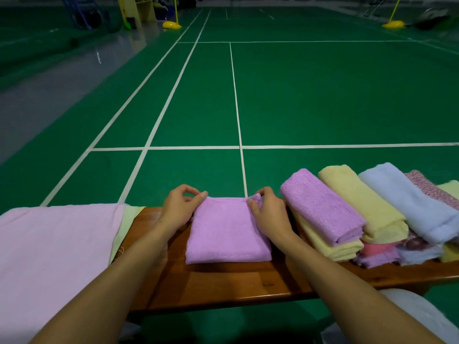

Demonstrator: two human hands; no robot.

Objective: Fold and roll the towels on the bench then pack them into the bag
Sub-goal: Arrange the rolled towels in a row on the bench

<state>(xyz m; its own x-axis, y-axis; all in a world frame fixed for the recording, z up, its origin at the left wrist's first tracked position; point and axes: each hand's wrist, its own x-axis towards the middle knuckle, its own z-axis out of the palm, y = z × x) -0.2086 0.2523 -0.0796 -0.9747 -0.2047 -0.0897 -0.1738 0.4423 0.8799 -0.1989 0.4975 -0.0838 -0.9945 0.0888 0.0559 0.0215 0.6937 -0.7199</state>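
Hands, left (180, 207) and right (267, 211), pinch the purple towel's (227, 234) far corners on the bench (223, 281) (long axis runs toward me), so rolling probably comes nearward.

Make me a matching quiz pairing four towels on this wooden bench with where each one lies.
Things:
1. folded purple towel
2. rolled purple towel
3. rolled light blue towel
4. spread pale pink towel

Places:
A. far left, hanging over the bench end
B. right of the rolled yellow towel
C. between both hands
D. left of the rolled yellow towel

Pairs: 1-C, 2-D, 3-B, 4-A
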